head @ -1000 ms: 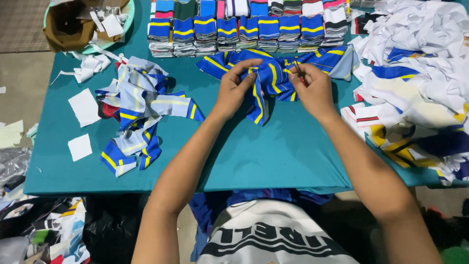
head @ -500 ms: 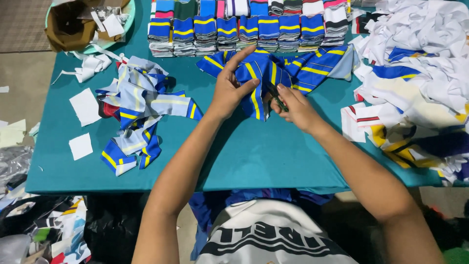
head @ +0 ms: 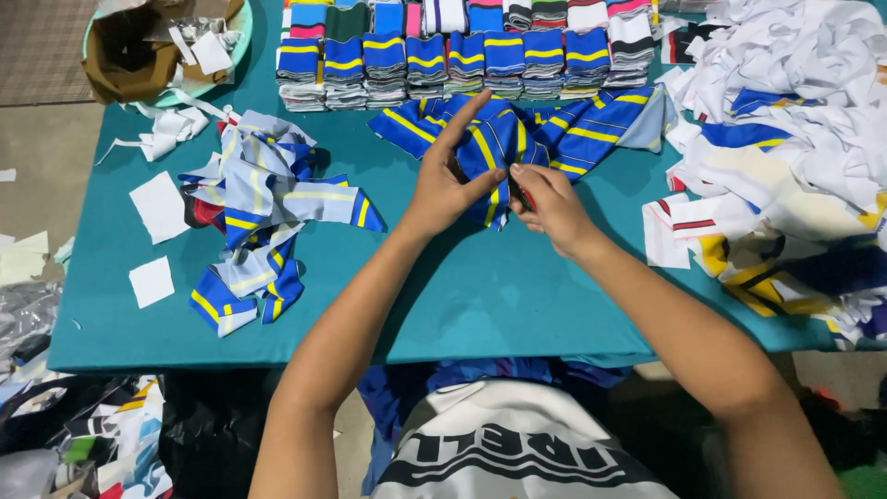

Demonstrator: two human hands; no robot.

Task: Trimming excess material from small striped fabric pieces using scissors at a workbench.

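Teal table (head: 462, 305), near edge along the bottom of the view; bare cloth lies between that edge and the hands. Left hand (head: 448, 180): forefinger stretched out, thumb and palm pressing a blue strip with yellow stripes (head: 494, 152). Right hand (head: 550, 199): fingers pinched narrow on the same strip's lower end. Strip sits mid-table, long axis running away from the person, slightly tilted. Just behind: row of folded striped stacks (head: 462, 60). Left: crumpled strip heap (head: 254, 217). Right edge: white fabric pile (head: 785, 120).
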